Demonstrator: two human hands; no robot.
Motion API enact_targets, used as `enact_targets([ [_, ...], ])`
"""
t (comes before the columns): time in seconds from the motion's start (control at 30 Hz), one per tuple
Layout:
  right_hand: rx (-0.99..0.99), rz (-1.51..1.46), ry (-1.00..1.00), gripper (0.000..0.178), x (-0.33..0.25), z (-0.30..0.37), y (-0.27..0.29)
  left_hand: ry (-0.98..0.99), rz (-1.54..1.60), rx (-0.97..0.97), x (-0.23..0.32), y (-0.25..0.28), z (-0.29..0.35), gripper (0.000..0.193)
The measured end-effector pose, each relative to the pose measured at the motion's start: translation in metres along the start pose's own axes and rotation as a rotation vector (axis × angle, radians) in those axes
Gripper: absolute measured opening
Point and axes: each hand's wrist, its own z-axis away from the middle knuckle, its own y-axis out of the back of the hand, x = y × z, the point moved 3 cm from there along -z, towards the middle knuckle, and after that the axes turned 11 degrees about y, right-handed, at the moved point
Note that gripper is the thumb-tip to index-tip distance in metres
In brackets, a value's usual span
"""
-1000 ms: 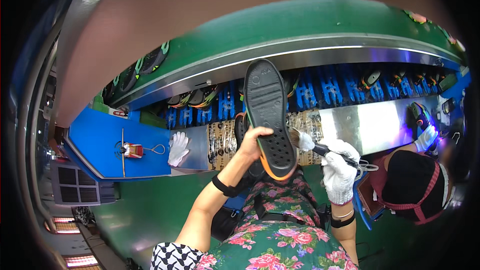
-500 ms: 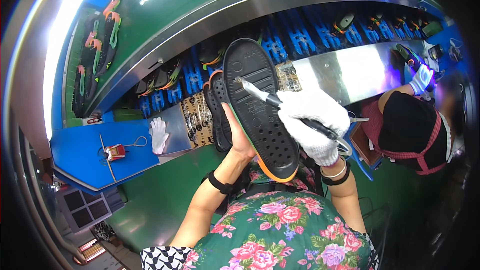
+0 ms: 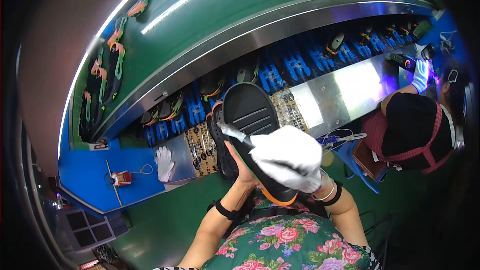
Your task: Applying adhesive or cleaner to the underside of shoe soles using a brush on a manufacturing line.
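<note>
My bare left hand [image 3: 241, 170] grips a black shoe sole [image 3: 250, 104] by its left edge, fingers hidden beneath it. The sole has an orange rim at the near end, and raised bars show on its upper face. In a white knit glove, my right hand [image 3: 290, 157] is closed round a brush [image 3: 233, 131] with a whitish, wrapped-looking head. The brush tip lies over the sole's left edge; I cannot tell whether it touches. The glove covers the sole's near half. Just left of it, a black perforated sole [image 3: 226, 159] rests at the bench edge.
Taped brown paper covers part of the metal bench [image 3: 345, 90]. Behind run blue holders [image 3: 297, 65] with several shoes under a green conveyor [image 3: 210, 20]. On the left, a white glove [image 3: 164, 163] lies beside a blue table [image 3: 85, 170]. A co-worker [image 3: 412, 125] sits at right.
My right hand and the brush have moved left and nearer to me across the sole. The sole appears lower and more foreshortened, and the whole view has shifted.
</note>
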Motion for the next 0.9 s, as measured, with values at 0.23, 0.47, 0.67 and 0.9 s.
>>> enact_targets([
  [0.23,-0.043,0.229,0.177,0.041,-0.001,0.007,-0.005,0.080,-0.314,0.343,0.011,0.006,-0.003,0.106],
  [0.47,0.111,0.134,0.085,0.028,0.013,0.010,0.018,-0.055,-0.530,0.560,0.010,0.000,-0.023,0.102],
  [0.67,0.031,0.070,0.094,0.033,-0.004,0.004,-0.003,0.105,-0.476,0.175,0.016,0.052,-0.011,0.107],
  [0.9,-0.036,0.186,0.147,0.037,-0.002,0.016,-0.006,0.038,0.222,0.196,0.015,0.026,-0.017,0.116],
])
